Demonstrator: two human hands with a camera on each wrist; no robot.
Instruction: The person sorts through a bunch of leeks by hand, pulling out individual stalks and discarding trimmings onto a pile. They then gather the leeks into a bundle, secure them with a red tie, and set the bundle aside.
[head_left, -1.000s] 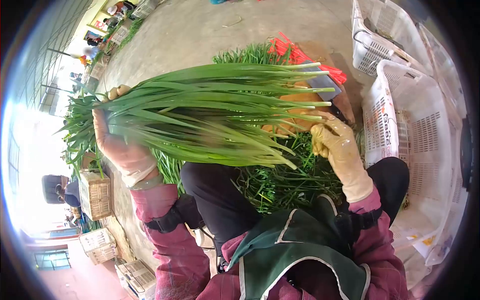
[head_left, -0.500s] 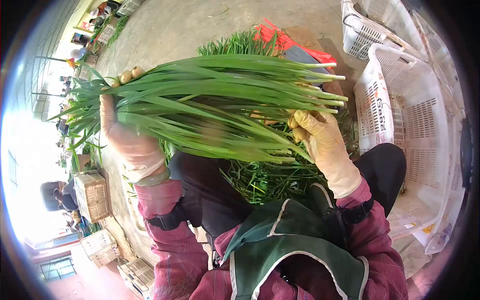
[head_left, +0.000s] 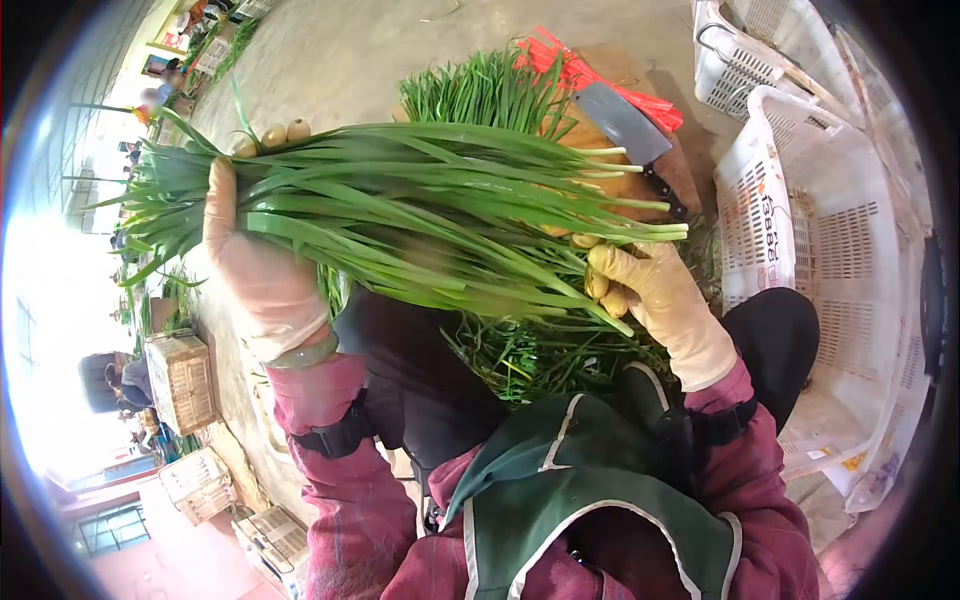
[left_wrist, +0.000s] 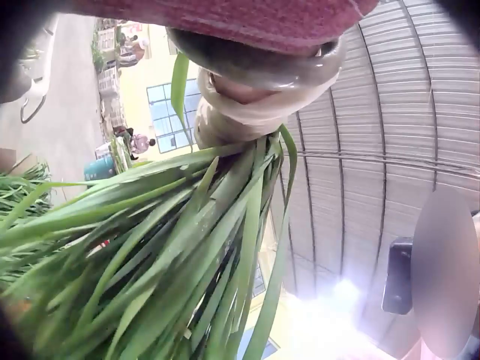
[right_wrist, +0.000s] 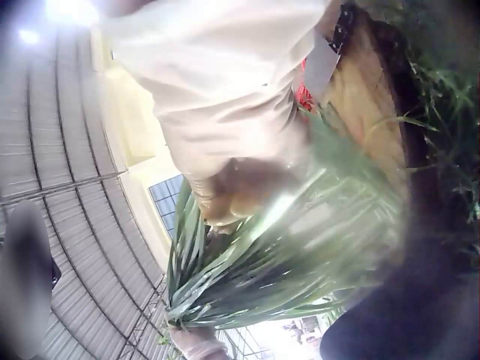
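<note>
A long bunch of green leafy stalks (head_left: 400, 195) stretches sideways above the person's knees, its pale stem ends to the right. The gloved left hand (head_left: 258, 270) grips it near the leaf tips, thumb in front and fingertips over the top edge. At the stem end, the right hand (head_left: 665, 305) in a stained glove has curled fingers round some lower stalks. Leaves (left_wrist: 165, 247) fan out below the left hand (left_wrist: 236, 116) in the left wrist view. Bent fingers of the right hand (right_wrist: 240, 142) meet the leaves (right_wrist: 285, 259) in the right wrist view, partly blurred.
A cleaver (head_left: 625, 122) lies on a round wooden board (head_left: 675, 170) beside red strips (head_left: 575, 75) and another green pile (head_left: 480, 92). White crates (head_left: 845, 250) stand at the right. Loose greens (head_left: 520, 365) lie between the legs.
The right hand has come from just below the stem ends onto the lower stalks. The bunch now sits slightly lower against the board, so more of the cleaver shows.
</note>
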